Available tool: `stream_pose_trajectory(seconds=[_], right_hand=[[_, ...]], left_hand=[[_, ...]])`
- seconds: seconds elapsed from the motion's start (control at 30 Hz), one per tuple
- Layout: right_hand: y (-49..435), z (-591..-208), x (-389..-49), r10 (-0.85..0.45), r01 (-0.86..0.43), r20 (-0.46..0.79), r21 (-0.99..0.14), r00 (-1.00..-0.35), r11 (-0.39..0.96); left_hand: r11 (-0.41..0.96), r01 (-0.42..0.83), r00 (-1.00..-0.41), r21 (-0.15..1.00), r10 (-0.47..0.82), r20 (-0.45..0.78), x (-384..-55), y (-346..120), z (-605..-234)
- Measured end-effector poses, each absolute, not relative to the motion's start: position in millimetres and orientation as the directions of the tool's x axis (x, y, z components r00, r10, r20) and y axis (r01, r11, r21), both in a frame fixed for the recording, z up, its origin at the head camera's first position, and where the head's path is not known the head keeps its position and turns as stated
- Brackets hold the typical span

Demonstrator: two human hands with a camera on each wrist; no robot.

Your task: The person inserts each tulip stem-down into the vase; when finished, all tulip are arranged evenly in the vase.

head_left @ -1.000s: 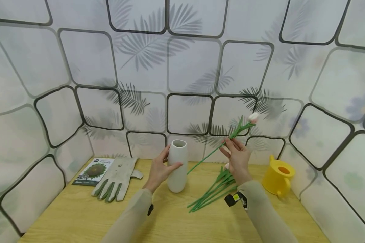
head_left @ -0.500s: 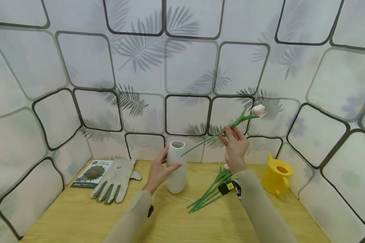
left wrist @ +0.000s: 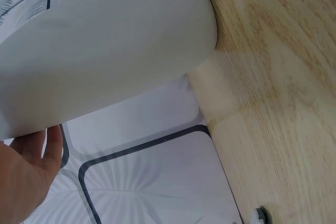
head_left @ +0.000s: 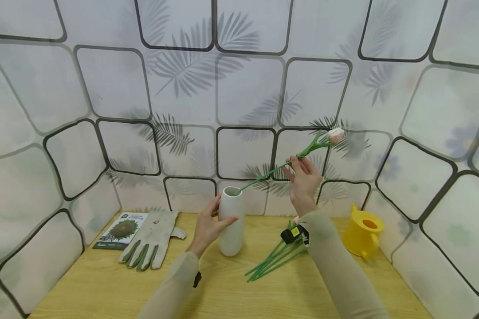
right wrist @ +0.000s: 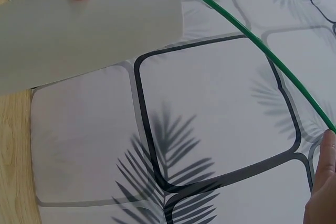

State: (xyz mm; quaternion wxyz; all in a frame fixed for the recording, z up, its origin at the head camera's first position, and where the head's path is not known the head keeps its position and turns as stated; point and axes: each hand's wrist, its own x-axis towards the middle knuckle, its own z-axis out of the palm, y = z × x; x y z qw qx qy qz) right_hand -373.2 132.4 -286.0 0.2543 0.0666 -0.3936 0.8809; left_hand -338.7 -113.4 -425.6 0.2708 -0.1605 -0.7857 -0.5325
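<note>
A tall white vase (head_left: 231, 230) stands upright on the table. My left hand (head_left: 207, 228) grips it from the left side, thumb across its front and fingers behind; the left wrist view shows the fingers against the vase wall. My right hand (head_left: 305, 181), raised to the right of the vase, pinches a tulip (head_left: 335, 135) with a pale pink bloom just below its leaves. Its green stem (right wrist: 247, 34) slants down leftward. In the head view the stem's tip overlaps the vase mouth; in the right wrist view the tip shows just off the rim.
Several more tulips (head_left: 269, 265) lie on the wooden table (head_left: 223, 292), partly hidden by my right wrist. A yellow watering can (head_left: 362, 232) stands at the right. To the left lie a work glove (head_left: 153, 237) and a seed packet (head_left: 121, 229). Patterned walls enclose the table.
My right hand has moved up and slightly left with the tulip. The stem's lower end has risen from beside the vase to its mouth. My left hand keeps its grip.
</note>
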Motion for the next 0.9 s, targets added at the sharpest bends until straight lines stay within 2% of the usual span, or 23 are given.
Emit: stream_pose_trajectory(seconds=[0.2, 0.43, 0.73, 0.9], right_hand=[[127, -285, -374, 0.395, -0.511, 0.335, -0.673, -0.855, -0.535], [114, -289, -377, 0.363, -0.538, 0.41, -0.739, -0.837, -0.406], [92, -294, -376, 0.186, -0.524, 0.49, -0.799, -0.852, -0.296], [82, -299, -373, 0.066, -0.556, 0.555, -0.807, -0.829, -0.2]], left_hand=[[0.387, 0.534, -0.802, 0.751, -0.049, 0.595, -339, -113, -427], [0.381, 0.56, -0.787, 0.735, -0.031, 0.616, -340, -113, -425], [0.367, 0.588, -0.77, 0.721, -0.02, 0.638, -342, -115, -422], [0.362, 0.573, -0.783, 0.735, -0.022, 0.622, -342, -114, -426]])
